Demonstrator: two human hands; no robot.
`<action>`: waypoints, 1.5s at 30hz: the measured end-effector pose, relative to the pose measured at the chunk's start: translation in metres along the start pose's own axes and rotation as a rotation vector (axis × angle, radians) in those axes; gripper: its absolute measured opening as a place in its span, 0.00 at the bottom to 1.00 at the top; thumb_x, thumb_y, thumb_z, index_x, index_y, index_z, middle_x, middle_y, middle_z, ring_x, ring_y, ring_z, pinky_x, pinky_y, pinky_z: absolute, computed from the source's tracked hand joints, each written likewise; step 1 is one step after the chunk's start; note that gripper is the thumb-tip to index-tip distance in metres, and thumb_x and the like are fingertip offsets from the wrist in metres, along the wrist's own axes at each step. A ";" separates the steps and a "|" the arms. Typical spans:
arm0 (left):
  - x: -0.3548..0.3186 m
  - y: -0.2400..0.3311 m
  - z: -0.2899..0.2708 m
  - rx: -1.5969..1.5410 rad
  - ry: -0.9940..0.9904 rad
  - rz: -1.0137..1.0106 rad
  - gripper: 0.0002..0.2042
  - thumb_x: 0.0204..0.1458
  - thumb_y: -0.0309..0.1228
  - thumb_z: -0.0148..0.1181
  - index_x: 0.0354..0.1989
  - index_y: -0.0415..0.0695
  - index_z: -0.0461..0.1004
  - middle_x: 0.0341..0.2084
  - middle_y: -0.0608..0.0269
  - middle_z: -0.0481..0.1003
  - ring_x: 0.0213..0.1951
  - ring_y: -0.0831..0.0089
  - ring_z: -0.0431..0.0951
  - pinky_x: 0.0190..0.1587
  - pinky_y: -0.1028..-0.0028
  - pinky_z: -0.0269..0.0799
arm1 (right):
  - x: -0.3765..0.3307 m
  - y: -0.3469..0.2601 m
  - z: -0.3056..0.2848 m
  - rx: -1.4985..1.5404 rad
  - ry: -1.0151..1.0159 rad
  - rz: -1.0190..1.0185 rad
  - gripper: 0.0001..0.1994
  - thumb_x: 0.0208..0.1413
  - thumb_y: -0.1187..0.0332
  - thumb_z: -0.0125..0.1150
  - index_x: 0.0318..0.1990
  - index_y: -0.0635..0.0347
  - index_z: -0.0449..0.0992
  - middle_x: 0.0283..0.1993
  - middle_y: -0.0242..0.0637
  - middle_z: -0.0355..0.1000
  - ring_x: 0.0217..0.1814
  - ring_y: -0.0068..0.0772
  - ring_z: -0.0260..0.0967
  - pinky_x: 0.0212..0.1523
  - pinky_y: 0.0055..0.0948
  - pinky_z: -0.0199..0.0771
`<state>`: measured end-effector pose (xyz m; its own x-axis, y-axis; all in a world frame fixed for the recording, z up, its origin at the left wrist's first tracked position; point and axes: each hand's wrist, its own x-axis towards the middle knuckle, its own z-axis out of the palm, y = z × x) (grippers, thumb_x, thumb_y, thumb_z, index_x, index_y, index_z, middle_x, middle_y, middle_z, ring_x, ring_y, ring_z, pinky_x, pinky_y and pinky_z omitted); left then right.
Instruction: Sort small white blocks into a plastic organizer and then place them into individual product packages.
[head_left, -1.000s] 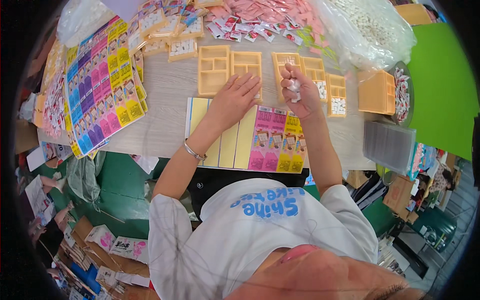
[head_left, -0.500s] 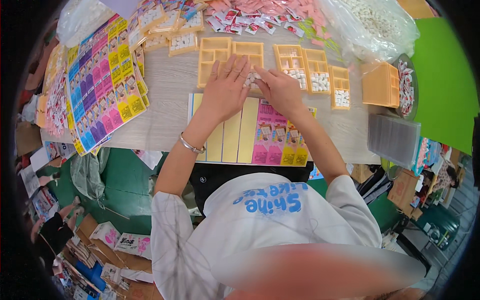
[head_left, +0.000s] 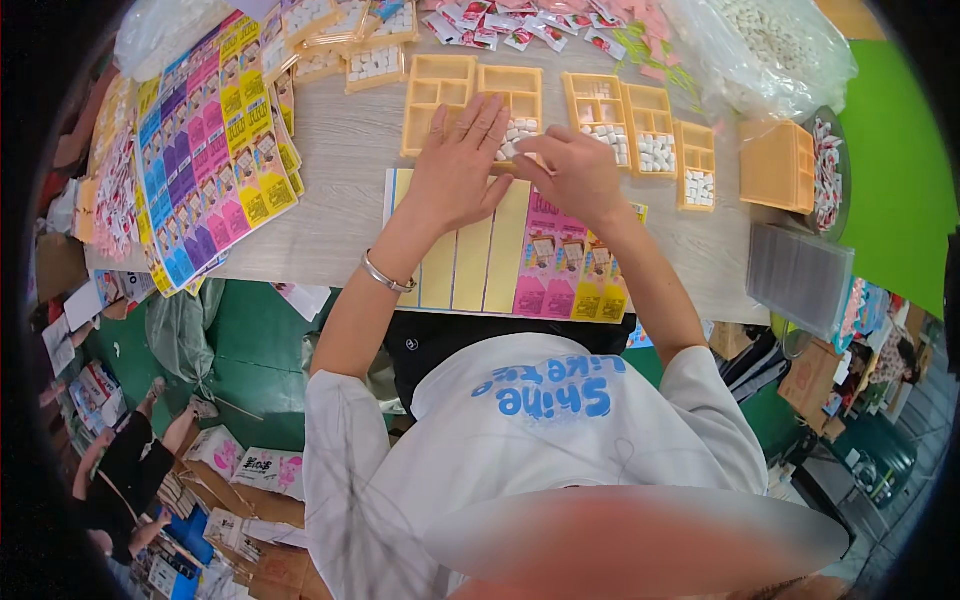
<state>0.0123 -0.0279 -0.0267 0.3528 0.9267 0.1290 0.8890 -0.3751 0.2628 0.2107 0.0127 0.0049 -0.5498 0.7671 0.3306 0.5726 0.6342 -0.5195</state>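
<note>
My left hand (head_left: 462, 168) lies flat with its fingers stretched over two peach plastic compartment trays. Under its fingertips are the left tray (head_left: 440, 68) and the tray beside it (head_left: 511, 78). White pellet-like pieces (head_left: 521, 130) fill the near compartment of the second tray. At that compartment's near right corner, my right hand (head_left: 578, 172) has its fingers curled together. Whatever is between those fingertips is hidden. Below both hands lies a card sheet (head_left: 468, 265) with plain yellow strips and printed pink and yellow strips.
Three similar trays (head_left: 652, 100) with white pieces stand to the right, near a stack of peach trays (head_left: 770, 165) and a clear plastic box (head_left: 797, 280). Printed sheets (head_left: 210, 150) lie at left. Small sachets (head_left: 520, 38) and a bag of white pieces (head_left: 765, 60) are at the back.
My right hand has drawn back slightly from the second tray and its fingers have curled, exposing more white pieces. My left hand stays flat on the trays. The whole view has shifted a little.
</note>
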 end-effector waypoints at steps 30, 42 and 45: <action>0.037 0.061 0.024 -0.073 0.001 -0.123 0.49 0.51 0.64 0.58 0.74 0.42 0.53 0.75 0.56 0.52 0.77 0.60 0.44 0.75 0.46 0.33 | 0.150 0.332 -0.205 -0.512 0.234 0.626 0.17 0.63 0.60 0.54 0.54 0.56 0.78 0.48 0.49 0.79 0.49 0.56 0.77 0.50 0.52 0.75; -0.018 -0.062 -0.051 -0.076 0.016 -0.186 0.36 0.41 0.43 0.76 0.63 0.55 0.72 0.58 0.64 0.71 0.61 0.62 0.66 0.65 0.58 0.56 | 0.128 0.429 -0.233 -1.016 0.102 0.623 0.23 0.62 0.44 0.50 0.54 0.45 0.81 0.51 0.51 0.79 0.56 0.55 0.75 0.57 0.47 0.71; -0.016 -0.057 -0.039 -0.105 0.080 -0.229 0.36 0.38 0.46 0.77 0.60 0.55 0.73 0.56 0.64 0.71 0.60 0.61 0.66 0.65 0.58 0.55 | 0.120 0.454 -0.263 -0.929 0.060 0.676 0.26 0.63 0.44 0.48 0.60 0.49 0.75 0.59 0.53 0.73 0.58 0.60 0.73 0.60 0.49 0.68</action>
<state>-0.0553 -0.0221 -0.0062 0.1182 0.9845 0.1293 0.9063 -0.1602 0.3912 0.5652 0.4178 0.0160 0.0563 0.9652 0.2553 0.9806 -0.1016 0.1678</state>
